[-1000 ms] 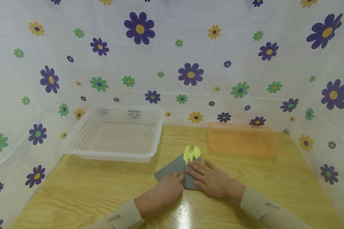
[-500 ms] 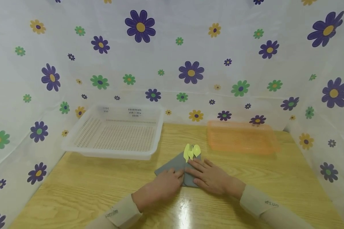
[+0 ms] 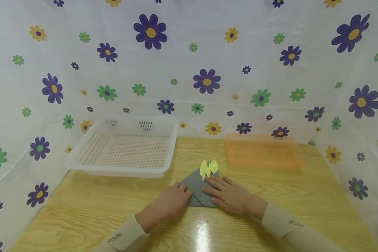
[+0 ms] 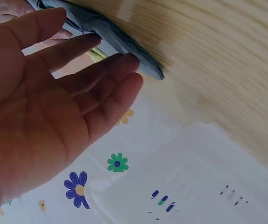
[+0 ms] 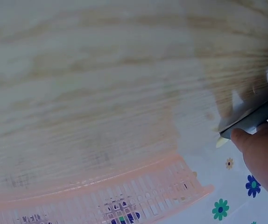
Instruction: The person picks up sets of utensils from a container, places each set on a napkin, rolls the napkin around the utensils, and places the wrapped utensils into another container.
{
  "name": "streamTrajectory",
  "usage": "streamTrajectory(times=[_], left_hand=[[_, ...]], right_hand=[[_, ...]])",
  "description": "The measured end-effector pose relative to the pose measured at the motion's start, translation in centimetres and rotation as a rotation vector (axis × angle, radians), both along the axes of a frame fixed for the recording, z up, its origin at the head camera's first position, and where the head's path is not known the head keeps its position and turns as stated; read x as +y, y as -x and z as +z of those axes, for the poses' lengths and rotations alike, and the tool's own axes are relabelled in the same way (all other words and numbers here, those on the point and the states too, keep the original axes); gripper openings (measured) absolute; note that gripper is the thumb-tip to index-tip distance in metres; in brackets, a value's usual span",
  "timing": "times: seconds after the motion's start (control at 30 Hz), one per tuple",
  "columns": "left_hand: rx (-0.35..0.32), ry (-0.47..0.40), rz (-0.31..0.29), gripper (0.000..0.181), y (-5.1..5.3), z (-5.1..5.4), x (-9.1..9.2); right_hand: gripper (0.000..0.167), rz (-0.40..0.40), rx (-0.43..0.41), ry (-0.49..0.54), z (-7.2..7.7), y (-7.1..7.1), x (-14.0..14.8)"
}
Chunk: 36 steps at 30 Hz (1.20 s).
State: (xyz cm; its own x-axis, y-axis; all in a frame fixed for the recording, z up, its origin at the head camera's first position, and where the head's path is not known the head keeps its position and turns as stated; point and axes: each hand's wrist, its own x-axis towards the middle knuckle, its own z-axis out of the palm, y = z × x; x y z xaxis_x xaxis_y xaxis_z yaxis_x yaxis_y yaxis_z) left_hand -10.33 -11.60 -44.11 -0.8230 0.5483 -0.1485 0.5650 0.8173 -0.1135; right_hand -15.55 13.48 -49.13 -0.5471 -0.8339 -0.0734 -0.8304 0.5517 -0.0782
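Note:
A folded grey cloth napkin [image 3: 193, 185] lies on the wooden table with a yellow-green knife [image 3: 203, 169], fork [image 3: 207, 169] and spoon [image 3: 214, 166] side by side, their heads sticking out at its far end. Their lower parts are hidden. My right hand [image 3: 234, 196] rests on the napkin's right part with its fingers extended. At the left edge is my left hand [image 3: 171, 201], fingertips at the cloth and covering its left corner. In the left wrist view, the left hand [image 4: 54, 102] shows loosely bent, spread fingers beside the napkin [image 4: 110, 37], gripping nothing.
Back left stands a white perforated plastic basket [image 3: 170, 154]. An orange slotted basket [image 3: 264, 164] sits at the back right of the table [image 3: 113, 206]. A white flower-printed sheet [image 3: 182, 63] encloses the back and sides.
My left hand has slid left from the middle of the napkin to its left edge, uncovering the lower middle of the cloth. My right hand stays resting on it.

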Motion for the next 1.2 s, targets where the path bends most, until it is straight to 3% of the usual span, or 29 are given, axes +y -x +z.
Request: streamTrajectory(times=[0.2, 0.43, 0.67, 0.8, 0.93, 1.2], left_hand=[[0.017, -0.042, 0.121, 0.013, -0.1, -0.2, -0.4], [0.019, -0.089, 0.229, 0.020, 0.3, -0.8, -0.7], [-0.103, -0.187, 0.360, 0.034, 1.3, -0.7, -1.1], [-0.171, -0.207, 0.384, 0.039, 1.8, -0.7, -1.3], [-0.200, -0.223, 0.372, 0.045, 2.2, -0.7, -1.5], [-0.251, -0.308, 0.338, 0.034, 2.4, -0.6, -1.8]], right_hand=[[0.051, 0.000, -0.013, 0.008, 0.0, 0.0, 0.0], [0.051, 0.011, 0.000, -0.009, -0.1, 0.1, -0.1], [0.051, 0.005, -0.026, 0.006, 0.1, 0.0, -0.1], [0.050, 0.000, -0.043, 0.011, 0.2, 0.0, -0.1], [0.050, -0.002, -0.041, 0.009, 0.2, 0.0, -0.1], [0.051, -0.006, -0.045, 0.019, 0.1, 0.0, -0.1]])
